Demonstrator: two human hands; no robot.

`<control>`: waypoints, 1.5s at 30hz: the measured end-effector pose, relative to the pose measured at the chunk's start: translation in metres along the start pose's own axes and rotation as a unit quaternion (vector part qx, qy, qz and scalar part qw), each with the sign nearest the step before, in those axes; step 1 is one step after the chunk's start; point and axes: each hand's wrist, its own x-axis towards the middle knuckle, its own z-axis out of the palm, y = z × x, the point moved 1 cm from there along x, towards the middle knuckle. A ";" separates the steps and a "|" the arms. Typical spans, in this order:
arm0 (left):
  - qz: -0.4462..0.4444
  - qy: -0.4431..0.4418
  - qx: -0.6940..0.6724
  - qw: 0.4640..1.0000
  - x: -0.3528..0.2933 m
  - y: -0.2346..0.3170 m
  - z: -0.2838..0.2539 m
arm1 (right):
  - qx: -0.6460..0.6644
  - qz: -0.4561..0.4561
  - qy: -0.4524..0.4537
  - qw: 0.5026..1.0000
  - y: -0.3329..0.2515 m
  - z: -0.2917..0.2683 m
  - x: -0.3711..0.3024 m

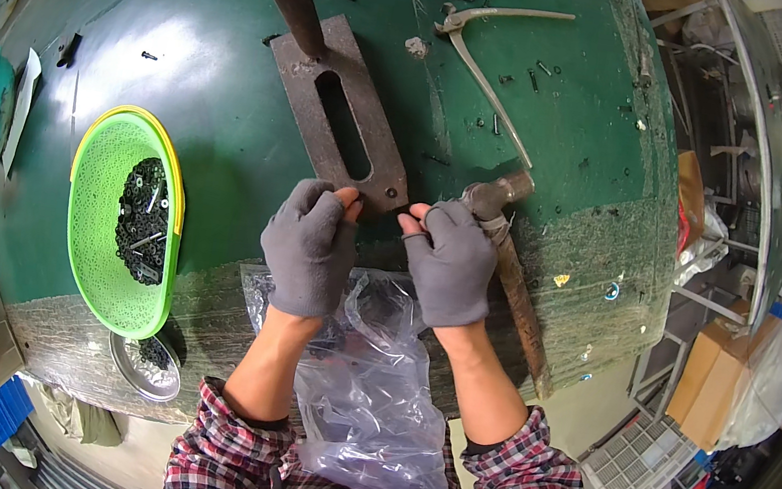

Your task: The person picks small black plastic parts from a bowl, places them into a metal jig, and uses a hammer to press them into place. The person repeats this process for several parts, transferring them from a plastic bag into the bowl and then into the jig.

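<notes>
Plaid sleeves [225,442] reach forward, left hand [311,248] and right hand [450,263] curled, any pinch unclear.

Workshop | scuffed green bench [244,147] — hammer [516,299], pliers [454,23], slotted metal block [371,120] — loose screws [535,80], basket [98,211] of fasteners [137,217]

There is one left hand [310,248] and one right hand [453,266], which makes two. I count one hammer [511,271], one pair of pliers [453,23], one metal block [363,109], one green basket [98,211], one bowl [154,395] and one clear bag [376,414]. The little screws [535,81] are too many to count.
</notes>
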 end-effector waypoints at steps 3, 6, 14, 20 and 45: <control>-0.003 -0.028 -0.005 1.000 -0.006 -0.001 0.002 | -0.010 0.016 0.011 1.000 -0.005 0.011 -0.007; 0.029 -0.039 0.001 0.999 -0.008 -0.002 0.001 | -0.030 0.020 0.038 0.999 -0.005 0.019 -0.010; 0.073 -0.043 -0.012 0.996 -0.007 -0.024 0.004 | -0.019 0.039 0.053 0.998 -0.005 0.025 -0.013; 0.086 0.007 0.029 0.996 0.035 -0.045 -0.005 | -0.001 0.057 0.001 0.998 -0.006 0.016 -0.015; 0.095 -0.119 -0.046 0.987 0.003 -0.018 0.029 | 0.085 0.058 0.145 0.984 0.001 -0.043 0.027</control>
